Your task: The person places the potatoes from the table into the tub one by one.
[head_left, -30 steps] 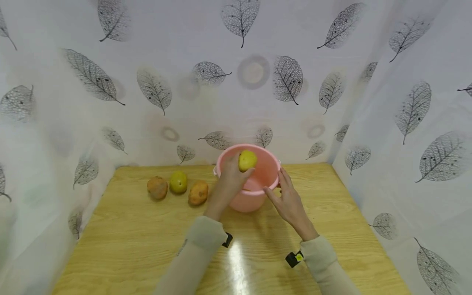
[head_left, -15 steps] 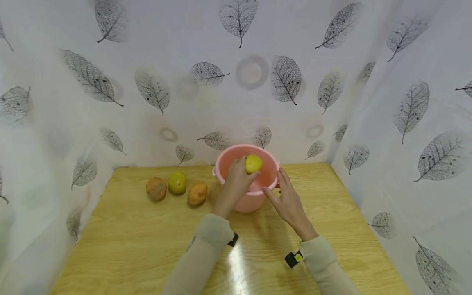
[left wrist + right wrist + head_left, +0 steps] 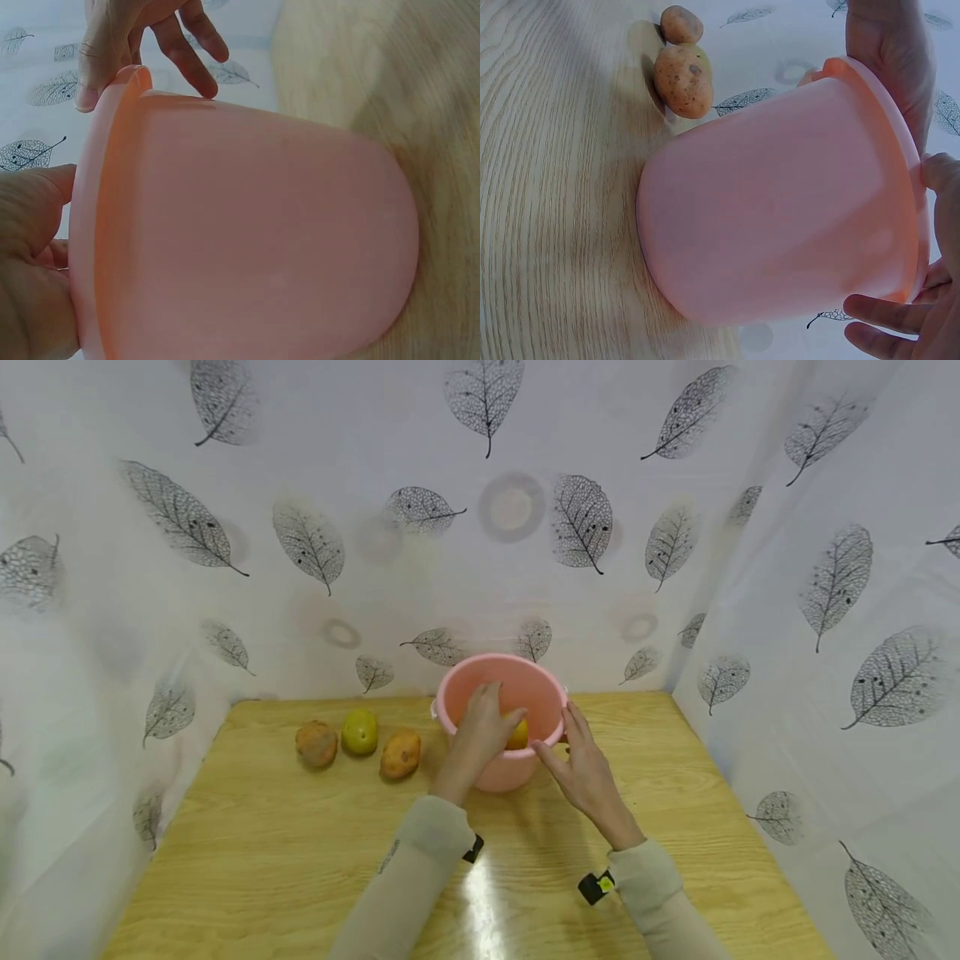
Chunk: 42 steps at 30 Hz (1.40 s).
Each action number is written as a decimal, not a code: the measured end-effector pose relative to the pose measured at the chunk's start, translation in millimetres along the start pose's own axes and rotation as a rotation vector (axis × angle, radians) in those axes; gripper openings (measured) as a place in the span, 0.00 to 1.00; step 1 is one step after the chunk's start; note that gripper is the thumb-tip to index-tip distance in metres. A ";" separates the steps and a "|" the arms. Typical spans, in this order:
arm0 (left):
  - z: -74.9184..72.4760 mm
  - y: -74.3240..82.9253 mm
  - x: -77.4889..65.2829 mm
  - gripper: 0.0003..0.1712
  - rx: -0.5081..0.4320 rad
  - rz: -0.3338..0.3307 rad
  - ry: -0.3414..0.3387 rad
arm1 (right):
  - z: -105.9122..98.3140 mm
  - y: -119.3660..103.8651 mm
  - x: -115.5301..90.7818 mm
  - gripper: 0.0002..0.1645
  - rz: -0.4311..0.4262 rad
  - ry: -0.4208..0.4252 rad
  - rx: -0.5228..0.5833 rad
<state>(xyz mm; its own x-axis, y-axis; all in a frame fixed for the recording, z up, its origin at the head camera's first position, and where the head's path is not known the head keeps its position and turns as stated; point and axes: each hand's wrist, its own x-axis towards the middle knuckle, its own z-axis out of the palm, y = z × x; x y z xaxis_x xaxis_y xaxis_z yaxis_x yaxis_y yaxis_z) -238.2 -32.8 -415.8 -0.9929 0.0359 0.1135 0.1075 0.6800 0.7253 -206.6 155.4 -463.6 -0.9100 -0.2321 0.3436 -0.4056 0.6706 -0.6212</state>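
A pink plastic bucket (image 3: 504, 772) stands upright at the back of the table. Inside it, low behind the near rim, shows part of a yellow apple (image 3: 517, 735); my left thumb crosses in front of it. My left hand (image 3: 483, 722) reaches over the left side of the rim, fingers loosely bent above the apple. On the right, my right hand (image 3: 588, 772) holds the bucket, thumb (image 3: 88, 97) on the rim and other fingers against the outer wall. The bucket's floor is hidden in the wrist views.
Left of the bucket lie a brown potato (image 3: 317, 744), a green-yellow apple (image 3: 360, 732) and another potato (image 3: 401, 754) in a row. A leaf-printed white curtain (image 3: 375, 593) hangs behind and beside the wooden table (image 3: 300, 860).
The yellow apple has left my left hand and dropped lower into the bucket. My left hand first moved right and down over the bucket, then stayed there. My right hand has kept its place.
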 end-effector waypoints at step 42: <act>-94.3 -95.0 -56.1 0.35 -0.174 0.012 0.373 | 0.4 -5.5 -3.8 0.51 0.032 0.009 0.000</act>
<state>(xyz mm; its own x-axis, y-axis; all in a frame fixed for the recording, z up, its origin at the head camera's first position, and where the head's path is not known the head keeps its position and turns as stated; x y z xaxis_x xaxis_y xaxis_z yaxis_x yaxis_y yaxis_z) -188.0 -168.4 -427.0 -0.9084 -0.2468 0.3375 0.1575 0.5458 0.8230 -200.9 152.3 -461.7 -0.9216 -0.2040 0.3301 -0.3763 0.6773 -0.6322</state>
